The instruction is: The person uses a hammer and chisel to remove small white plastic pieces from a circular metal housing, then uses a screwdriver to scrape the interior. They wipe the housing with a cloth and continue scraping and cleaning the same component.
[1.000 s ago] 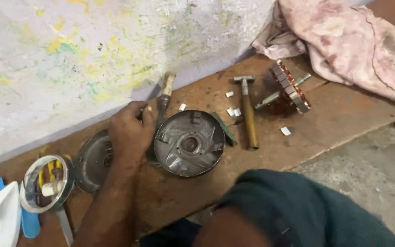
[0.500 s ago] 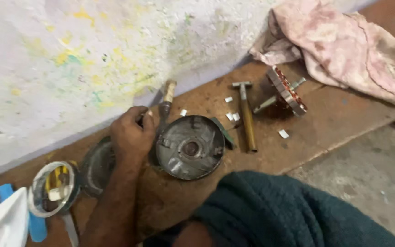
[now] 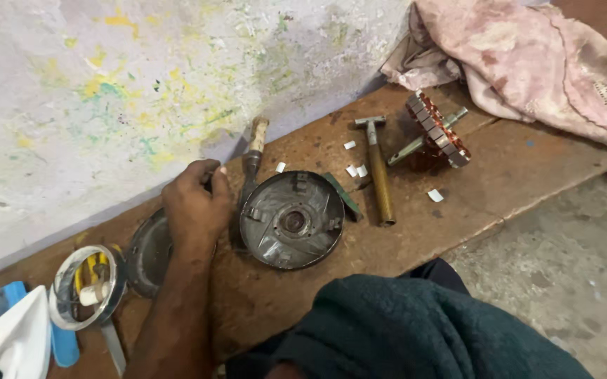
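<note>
Wooden bench (image 3: 500, 175) carries work. Left hand (image 3: 194, 203) curled, fingers resting on tool handle (image 3: 250, 168) against wall; grip unclear. Round metal cover (image 3: 291, 220) just beside it, open side up. Hammer (image 3: 377, 172), rotor (image 3: 438, 130) further right. Right hand out of view.

soft even daylight, faint shadows, slight overall blur.

- Round motor cover (image 3: 291, 220): dull grey metal.
- Hammer (image 3: 378, 175): brass-brown handle.
- Rotor (image 3: 438, 129): copper-red windings.
- Cloth (image 3: 528, 63): faded pink, stained.
- Wall (image 3: 142, 77): whitish, yellow-green speckled.
- Bench (image 3: 514, 175): reddish-brown.
</note>
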